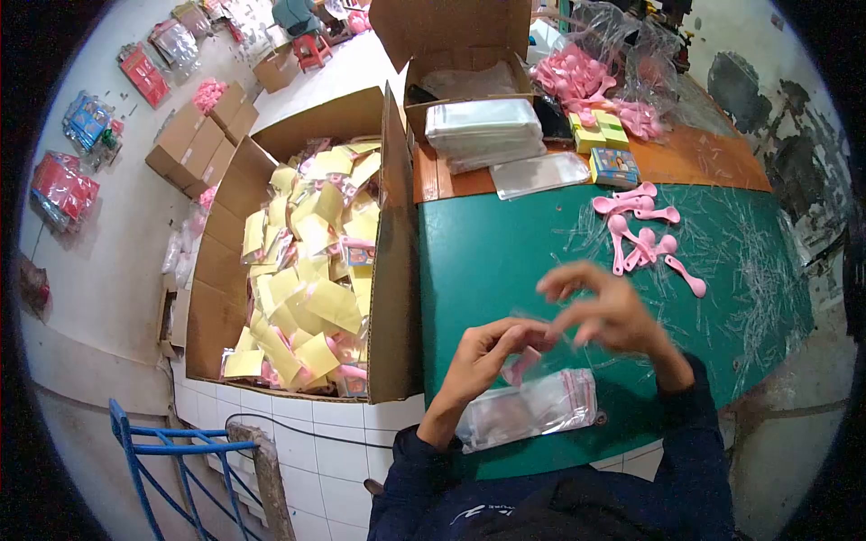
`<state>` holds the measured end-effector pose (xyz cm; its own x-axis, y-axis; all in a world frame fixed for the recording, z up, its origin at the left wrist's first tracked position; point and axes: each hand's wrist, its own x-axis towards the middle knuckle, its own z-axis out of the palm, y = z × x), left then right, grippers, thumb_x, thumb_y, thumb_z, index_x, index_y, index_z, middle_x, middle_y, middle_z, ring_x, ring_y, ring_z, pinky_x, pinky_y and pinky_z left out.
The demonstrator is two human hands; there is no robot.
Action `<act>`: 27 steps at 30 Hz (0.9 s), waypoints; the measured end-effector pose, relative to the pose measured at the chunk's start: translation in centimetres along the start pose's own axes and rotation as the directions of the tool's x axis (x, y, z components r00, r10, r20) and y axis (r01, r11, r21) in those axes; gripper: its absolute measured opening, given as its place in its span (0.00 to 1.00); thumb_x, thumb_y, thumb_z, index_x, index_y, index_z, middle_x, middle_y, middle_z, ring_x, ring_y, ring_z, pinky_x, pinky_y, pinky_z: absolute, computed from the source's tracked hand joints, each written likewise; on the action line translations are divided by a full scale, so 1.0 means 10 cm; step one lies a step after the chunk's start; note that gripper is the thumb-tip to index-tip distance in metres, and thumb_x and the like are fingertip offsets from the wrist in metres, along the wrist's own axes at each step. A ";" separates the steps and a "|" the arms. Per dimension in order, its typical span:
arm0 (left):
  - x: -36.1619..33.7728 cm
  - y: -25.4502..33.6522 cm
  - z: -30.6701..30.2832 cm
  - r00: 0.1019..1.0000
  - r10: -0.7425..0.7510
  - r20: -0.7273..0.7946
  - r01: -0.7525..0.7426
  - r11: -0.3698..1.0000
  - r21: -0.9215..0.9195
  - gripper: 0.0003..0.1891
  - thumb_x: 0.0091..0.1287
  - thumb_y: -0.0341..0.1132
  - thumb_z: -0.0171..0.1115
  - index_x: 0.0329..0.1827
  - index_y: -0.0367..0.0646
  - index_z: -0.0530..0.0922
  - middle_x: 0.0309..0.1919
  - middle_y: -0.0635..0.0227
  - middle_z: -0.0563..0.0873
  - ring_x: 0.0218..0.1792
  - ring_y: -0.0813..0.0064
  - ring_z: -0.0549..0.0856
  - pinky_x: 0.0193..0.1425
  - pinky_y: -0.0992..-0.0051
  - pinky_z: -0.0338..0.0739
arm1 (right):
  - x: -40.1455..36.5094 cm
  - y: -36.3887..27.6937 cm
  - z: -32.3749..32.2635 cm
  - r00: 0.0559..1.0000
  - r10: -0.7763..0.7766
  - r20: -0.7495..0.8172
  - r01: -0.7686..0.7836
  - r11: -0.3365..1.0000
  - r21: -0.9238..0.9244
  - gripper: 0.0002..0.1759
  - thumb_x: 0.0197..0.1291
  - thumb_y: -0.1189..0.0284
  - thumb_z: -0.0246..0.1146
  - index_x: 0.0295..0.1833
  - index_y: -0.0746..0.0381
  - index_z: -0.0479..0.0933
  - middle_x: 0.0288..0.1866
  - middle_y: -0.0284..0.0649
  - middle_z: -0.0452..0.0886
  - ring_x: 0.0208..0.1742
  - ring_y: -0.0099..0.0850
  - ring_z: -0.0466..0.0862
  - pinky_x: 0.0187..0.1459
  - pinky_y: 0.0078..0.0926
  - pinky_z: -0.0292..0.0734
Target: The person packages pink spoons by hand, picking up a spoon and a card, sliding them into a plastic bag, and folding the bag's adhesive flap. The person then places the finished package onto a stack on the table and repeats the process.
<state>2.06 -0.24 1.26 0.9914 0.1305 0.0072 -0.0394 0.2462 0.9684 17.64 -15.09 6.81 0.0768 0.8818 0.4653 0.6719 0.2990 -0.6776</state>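
Observation:
My left hand [492, 356] is closed in a pinch on a small pink item [520, 367], blurred, over the near part of the green table. Just to its right my right hand [604, 311] is raised, its fingers spread and smeared by motion, with nothing clearly between them. Below both hands a stack of clear plastic bags [532, 410] lies near the table's front edge. Several pink spoons [642, 236] rest on the green surface beyond my right hand.
A large open carton [391, 261] of yellow-carded packets stands left of the green table [487, 243]. At the back are stacked clear sleeves [483, 126], yellow boxes [600, 132] and a pink spoon heap [575, 74]. Plastic strips litter the right side. A person [294, 15] sits far off.

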 end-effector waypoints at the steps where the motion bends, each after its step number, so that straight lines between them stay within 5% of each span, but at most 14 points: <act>1: -0.01 0.02 0.01 0.998 0.064 -0.025 -0.065 0.998 -0.023 0.15 0.72 0.36 0.48 0.49 0.34 0.79 0.39 0.62 0.85 0.42 0.76 0.83 0.46 0.78 0.77 | 0.06 0.33 -0.18 0.998 0.012 -0.068 -0.016 0.998 -0.061 0.10 0.61 0.66 0.58 0.39 0.61 0.79 0.43 0.43 0.80 0.48 0.34 0.79 0.49 0.32 0.73; 2: -0.05 0.05 0.00 0.997 0.054 -0.053 -0.054 0.999 0.000 0.15 0.73 0.35 0.47 0.48 0.33 0.79 0.41 0.60 0.85 0.42 0.75 0.83 0.46 0.77 0.77 | 0.10 0.78 -0.46 0.991 0.021 -0.135 -0.037 0.992 -0.119 0.14 0.64 0.63 0.55 0.41 0.62 0.79 0.45 0.45 0.79 0.49 0.33 0.78 0.49 0.31 0.73; 3: -0.08 0.04 -0.01 0.994 0.096 -0.047 -0.097 0.995 0.001 0.15 0.73 0.35 0.47 0.47 0.33 0.79 0.42 0.60 0.85 0.43 0.75 0.83 0.46 0.77 0.77 | 0.14 1.27 -0.77 0.952 0.060 -0.300 -0.177 0.909 -0.379 0.17 0.63 0.62 0.54 0.43 0.64 0.78 0.44 0.45 0.79 0.47 0.34 0.79 0.47 0.29 0.73; 4: -0.11 0.02 -0.03 0.989 0.140 -0.043 -0.140 0.990 0.004 0.15 0.73 0.35 0.47 0.47 0.33 0.79 0.43 0.60 0.85 0.43 0.75 0.83 0.46 0.78 0.77 | 0.18 1.64 -1.03 0.791 0.324 -0.519 -0.568 0.705 -0.425 0.19 0.63 0.61 0.54 0.45 0.67 0.77 0.40 0.47 0.81 0.42 0.35 0.81 0.45 0.28 0.73; 7: -0.22 -0.01 -0.04 0.975 0.221 -0.025 -0.219 0.973 0.068 0.16 0.73 0.36 0.47 0.47 0.33 0.80 0.44 0.59 0.85 0.44 0.74 0.83 0.46 0.77 0.78 | -0.22 2.95 -1.71 0.525 0.556 -0.644 -0.844 0.240 -0.480 0.22 0.58 0.54 0.57 0.47 0.61 0.79 0.42 0.55 0.81 0.47 0.46 0.80 0.47 0.44 0.73; 9: -0.27 0.02 -0.07 0.978 0.205 -0.033 -0.200 0.973 0.113 0.16 0.73 0.36 0.46 0.48 0.33 0.79 0.44 0.60 0.85 0.44 0.74 0.83 0.46 0.77 0.78 | -0.63 3.80 -1.83 0.429 0.583 -0.690 -0.869 0.058 -0.491 0.21 0.58 0.55 0.57 0.47 0.60 0.79 0.44 0.56 0.79 0.46 0.51 0.79 0.48 0.46 0.73; 12: -0.27 0.01 -0.11 0.993 0.086 -0.074 -0.079 0.992 0.102 0.16 0.73 0.36 0.46 0.50 0.33 0.78 0.44 0.60 0.84 0.44 0.73 0.83 0.46 0.76 0.78 | -0.39 3.08 -1.50 0.413 0.278 -0.867 -0.901 -0.017 -0.434 0.18 0.57 0.59 0.57 0.46 0.60 0.80 0.46 0.55 0.77 0.46 0.55 0.77 0.48 0.49 0.72; 15: -0.14 0.02 -0.12 0.994 -0.012 -0.107 0.014 1.000 0.019 0.16 0.73 0.36 0.47 0.51 0.32 0.77 0.44 0.58 0.84 0.44 0.72 0.84 0.47 0.76 0.78 | -0.40 3.03 -1.50 0.500 0.078 -0.863 -0.865 0.102 -0.492 0.16 0.58 0.65 0.56 0.47 0.61 0.79 0.48 0.52 0.75 0.48 0.51 0.77 0.49 0.46 0.72; 16: -0.11 0.02 -0.13 0.991 -0.067 -0.113 0.067 0.998 0.004 0.16 0.73 0.35 0.47 0.51 0.32 0.77 0.43 0.57 0.84 0.44 0.73 0.84 0.47 0.76 0.79 | -0.37 2.99 -1.48 0.415 0.054 -0.908 -0.882 0.270 -0.387 0.14 0.58 0.68 0.56 0.47 0.64 0.76 0.45 0.52 0.76 0.44 0.48 0.79 0.45 0.43 0.75; 19: 0.02 0.02 -0.19 0.991 -0.085 -0.102 0.095 0.991 0.092 0.16 0.72 0.38 0.49 0.51 0.33 0.78 0.42 0.58 0.85 0.41 0.73 0.84 0.45 0.76 0.79 | -0.18 2.12 -1.19 0.606 0.183 -0.774 -0.678 0.627 -0.383 0.13 0.59 0.69 0.57 0.47 0.64 0.72 0.41 0.46 0.77 0.37 0.39 0.82 0.39 0.35 0.77; 21: 0.13 0.02 -0.26 0.991 -0.113 -0.068 0.121 0.983 0.136 0.16 0.72 0.38 0.49 0.50 0.33 0.78 0.41 0.58 0.85 0.40 0.74 0.84 0.45 0.77 0.79 | -0.09 1.38 -0.77 0.747 0.323 -0.580 -0.402 0.916 -0.008 0.10 0.59 0.73 0.59 0.45 0.64 0.70 0.37 0.39 0.77 0.32 0.28 0.81 0.31 0.27 0.77; 23: 0.24 -0.03 -0.32 0.995 -0.102 -0.023 0.104 0.969 0.222 0.16 0.72 0.38 0.49 0.50 0.33 0.78 0.40 0.59 0.85 0.40 0.74 0.84 0.45 0.77 0.79 | -0.05 0.55 -0.38 0.770 0.505 -0.389 -0.383 0.854 0.352 0.10 0.58 0.78 0.60 0.45 0.64 0.70 0.38 0.36 0.78 0.32 0.19 0.79 0.27 0.18 0.75; 25: 0.29 -0.04 -0.28 0.995 -0.069 -0.076 0.082 0.978 0.191 0.15 0.70 0.38 0.52 0.42 0.33 0.81 0.32 0.63 0.87 0.34 0.82 0.83 0.40 0.80 0.77 | -0.09 0.16 -0.16 0.788 0.535 -0.304 -0.401 0.821 0.406 0.08 0.58 0.80 0.60 0.42 0.65 0.70 0.35 0.37 0.78 0.31 0.19 0.80 0.24 0.16 0.73; 27: 0.31 -0.09 -0.33 0.994 -0.078 -0.079 0.093 0.971 0.221 0.15 0.70 0.38 0.52 0.41 0.33 0.81 0.31 0.64 0.86 0.32 0.84 0.81 0.37 0.80 0.76 | -0.11 0.00 -0.16 0.807 0.557 -0.193 -0.513 0.825 0.236 0.08 0.57 0.81 0.60 0.42 0.66 0.70 0.32 0.36 0.77 0.29 0.20 0.79 0.24 0.17 0.73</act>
<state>4.76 3.10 -0.38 0.9786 0.1864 -0.0877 0.0819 0.0390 0.9959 18.77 -16.67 7.24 0.5789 0.8082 0.1081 0.3412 -0.1197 -0.9324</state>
